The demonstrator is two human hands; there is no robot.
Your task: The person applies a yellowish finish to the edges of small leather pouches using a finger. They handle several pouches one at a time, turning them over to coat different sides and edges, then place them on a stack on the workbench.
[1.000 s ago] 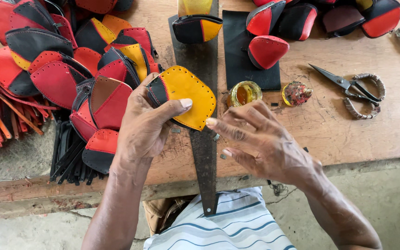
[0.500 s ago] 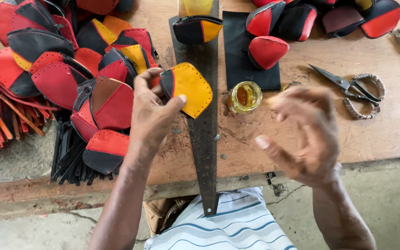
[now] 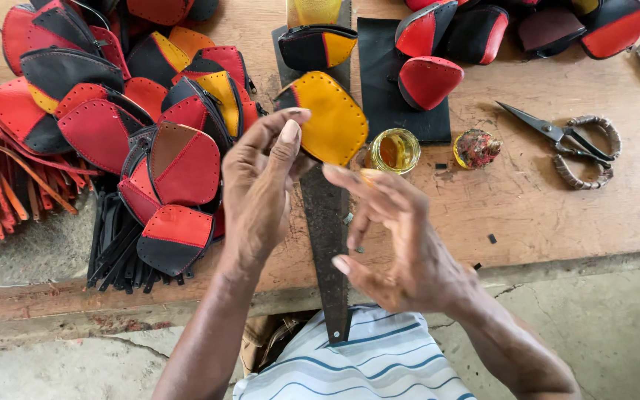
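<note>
The left hand point(image 3: 261, 189) is pinching the yellow leather piece point(image 3: 331, 118) firmly while the open, empty right hand point(image 3: 398, 237) is nearing its five o'clock edge, best dabbing lightly.

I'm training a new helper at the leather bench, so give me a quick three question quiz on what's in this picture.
1. True or false: the left hand holds a yellow and black leather piece.
2. Which lies right of the small open glue pot? A) scissors B) a hammer C) a ruler
3. Fill in: the right hand holds ____.

Key: 1 true. 2 A. 3 nothing; it hangs open above the dark metal strip on the wooden bench, fingertips near the pot.
</note>
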